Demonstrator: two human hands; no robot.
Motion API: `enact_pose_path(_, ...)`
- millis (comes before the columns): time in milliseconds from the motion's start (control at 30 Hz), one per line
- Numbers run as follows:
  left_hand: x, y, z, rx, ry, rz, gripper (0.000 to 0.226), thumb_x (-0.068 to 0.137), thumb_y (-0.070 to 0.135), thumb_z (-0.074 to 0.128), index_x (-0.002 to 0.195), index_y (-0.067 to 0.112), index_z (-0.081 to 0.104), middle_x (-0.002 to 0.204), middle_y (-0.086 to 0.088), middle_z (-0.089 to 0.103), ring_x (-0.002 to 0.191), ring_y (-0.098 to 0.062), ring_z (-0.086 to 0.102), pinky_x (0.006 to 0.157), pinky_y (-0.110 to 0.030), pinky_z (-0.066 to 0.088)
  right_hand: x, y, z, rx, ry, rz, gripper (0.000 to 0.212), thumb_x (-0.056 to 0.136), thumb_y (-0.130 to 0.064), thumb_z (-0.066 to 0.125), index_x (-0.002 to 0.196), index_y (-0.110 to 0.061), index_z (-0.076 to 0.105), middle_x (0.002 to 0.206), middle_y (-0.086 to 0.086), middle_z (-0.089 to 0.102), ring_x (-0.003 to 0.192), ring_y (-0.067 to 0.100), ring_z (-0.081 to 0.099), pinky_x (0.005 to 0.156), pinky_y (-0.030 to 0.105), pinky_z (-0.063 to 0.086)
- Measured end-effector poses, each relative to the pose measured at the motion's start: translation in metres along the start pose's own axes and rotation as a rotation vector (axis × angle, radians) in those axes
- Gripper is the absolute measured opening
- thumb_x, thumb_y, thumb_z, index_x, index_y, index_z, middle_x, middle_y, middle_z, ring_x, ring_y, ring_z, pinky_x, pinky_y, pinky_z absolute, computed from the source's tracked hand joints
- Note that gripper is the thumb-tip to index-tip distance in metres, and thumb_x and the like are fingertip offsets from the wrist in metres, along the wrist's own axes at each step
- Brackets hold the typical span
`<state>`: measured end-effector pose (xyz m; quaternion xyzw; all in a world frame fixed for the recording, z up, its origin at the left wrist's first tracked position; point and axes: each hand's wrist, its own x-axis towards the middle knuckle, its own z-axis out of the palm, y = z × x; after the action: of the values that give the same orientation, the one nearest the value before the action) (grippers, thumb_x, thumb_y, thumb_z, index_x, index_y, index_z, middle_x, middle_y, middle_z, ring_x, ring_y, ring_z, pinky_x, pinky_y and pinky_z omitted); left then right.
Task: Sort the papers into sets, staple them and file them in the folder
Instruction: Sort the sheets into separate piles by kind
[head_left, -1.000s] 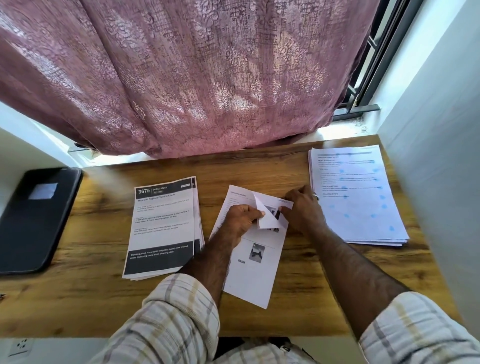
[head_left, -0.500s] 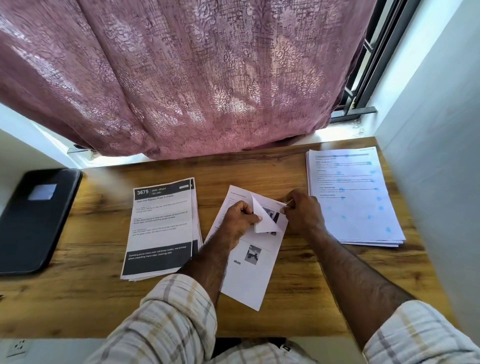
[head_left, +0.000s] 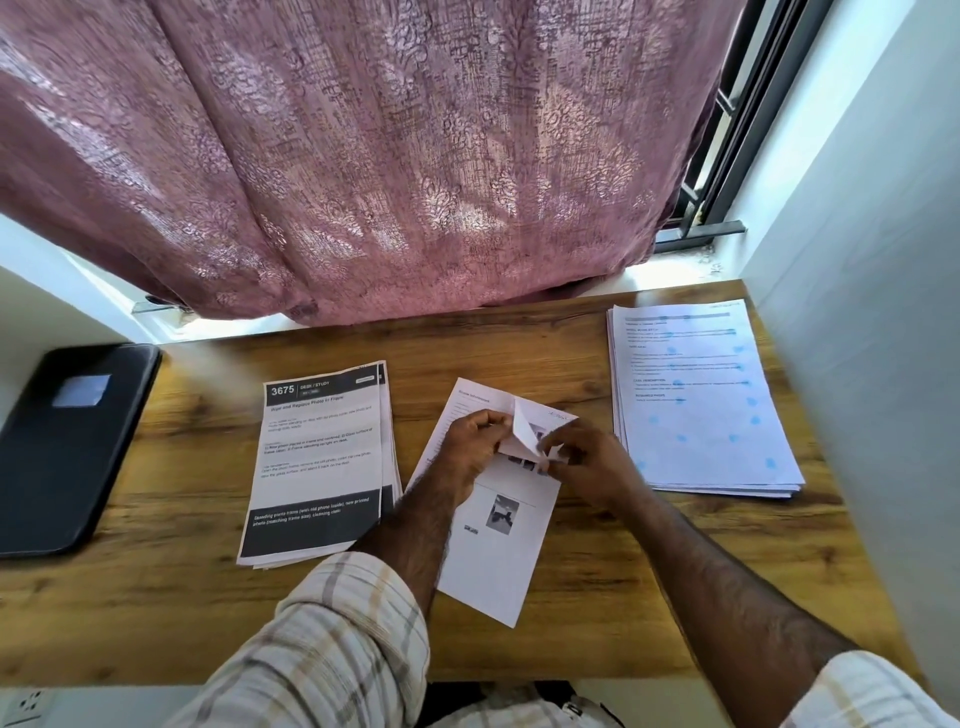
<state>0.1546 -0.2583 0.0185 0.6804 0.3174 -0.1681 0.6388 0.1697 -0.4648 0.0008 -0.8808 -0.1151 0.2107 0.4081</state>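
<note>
Left hand (head_left: 470, 447) is curling its fingers on the folded-up top corner of the middle paper set (head_left: 498, 545), pinching the flap from the left. Right hand (head_left: 587, 462) is pinching the same flap at its lower right edge, fingertips bent in against the paper. The flap is standing up between the two hands, with small dark photos showing under it. The middle paper set is lying tilted on the wooden desk (head_left: 156, 597), its near corner pointing toward the person.

Left stack (head_left: 317, 467), with a dark header reading 3675 and a dark band near the bottom, is sitting flat just left of the left forearm. Right stack (head_left: 701, 405), with pale blue dots on its top sheet, is sitting at the desk's right edge, near the right hand but apart from it. Black folder (head_left: 67, 441) is lying closed at the far left of the desk, well apart from the papers. Mauve curtain (head_left: 389, 156) is hanging behind the desk. Plaid sleeves are covering both upper arms.
</note>
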Motion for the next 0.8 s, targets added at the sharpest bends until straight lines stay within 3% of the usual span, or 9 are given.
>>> enact_pose_path(100,-0.001,0.003,0.0,-0.031,-0.019,-0.009,0.035,0.098,0.057,0.065,0.109,0.025,0.074,0.104,0.001,0.081,0.1,-0.023,0.076,0.093,-0.041,0.06,-0.008,0.006,0.003,-0.086,-0.126,-0.083,0.033,0.089,-0.041,0.072,0.122,-0.043,0.073,0.137,-0.022,0.046,0.126,0.012,0.048,0.096,0.037,0.058)
enact_pose_path(200,0.003,0.0,0.0,0.061,0.002,-0.021,0.022,0.092,0.037,0.08,0.106,0.021,0.076,0.111,-0.004,0.079,0.1,-0.025,0.074,0.09,-0.043,0.062,-0.006,-0.001,0.0,-0.073,-0.15,-0.064,0.024,0.094,-0.03,0.068,0.114,-0.039,0.077,0.134,-0.019,0.053,0.119,0.013,0.056,0.093,0.034,0.06)
enact_pose_path(300,0.004,-0.001,0.001,0.127,0.015,-0.035,0.02,0.089,0.026,0.083,0.106,0.019,0.074,0.113,-0.005,0.076,0.1,-0.025,0.072,0.08,-0.036,0.062,0.002,-0.007,-0.008,-0.088,0.102,0.026,0.021,0.093,-0.016,0.065,0.11,-0.026,0.073,0.131,-0.003,0.064,0.113,0.02,0.064,0.089,0.039,0.061)
enact_pose_path(367,0.002,0.002,0.001,0.138,0.028,-0.028,0.022,0.088,0.021,0.084,0.104,0.019,0.069,0.112,-0.005,0.074,0.099,-0.024,0.07,0.074,-0.032,0.058,0.011,-0.004,-0.011,-0.189,0.237,0.095,0.038,0.094,-0.022,0.068,0.131,-0.023,0.06,0.143,0.006,0.056,0.123,0.033,0.059,0.096,0.049,0.058)
enact_pose_path(433,0.003,0.002,-0.001,0.166,0.037,-0.011,0.029,0.087,0.015,0.084,0.103,0.02,0.061,0.112,-0.005,0.071,0.099,-0.024,0.069,0.071,-0.03,0.057,0.019,-0.002,-0.012,-0.213,0.212,0.172,0.059,0.092,-0.032,0.074,0.144,-0.022,0.045,0.149,0.01,0.046,0.131,0.037,0.053,0.102,0.055,0.055)
enact_pose_path(500,0.003,0.001,-0.001,0.188,0.028,0.007,0.033,0.087,0.013,0.084,0.105,0.021,0.057,0.114,-0.005,0.069,0.1,-0.024,0.069,0.071,-0.029,0.058,0.027,-0.001,-0.012,-0.283,0.139,0.158,0.067,0.089,-0.039,0.079,0.144,-0.022,0.046,0.15,0.007,0.043,0.133,0.035,0.051,0.104,0.055,0.054)
enact_pose_path(633,0.001,0.001,-0.001,0.198,0.019,0.027,0.034,0.088,0.013,0.083,0.107,0.021,0.056,0.112,-0.004,0.068,0.097,-0.022,0.068,0.068,-0.027,0.057,0.037,-0.004,-0.009,-0.332,0.082,0.142,0.059,0.084,-0.037,0.081,0.136,-0.02,0.057,0.145,0.006,0.047,0.126,0.033,0.055,0.102,0.052,0.054)
enact_pose_path(800,0.001,0.0,-0.003,0.161,0.008,0.022,0.035,0.088,0.009,0.083,0.108,0.019,0.056,0.113,-0.006,0.069,0.097,-0.022,0.068,0.068,-0.026,0.056,0.041,-0.007,-0.013,-0.207,0.151,0.201,0.031,0.079,-0.028,0.087,0.097,-0.025,0.062,0.121,-0.002,0.061,0.104,0.021,0.062,0.082,0.039,0.06)
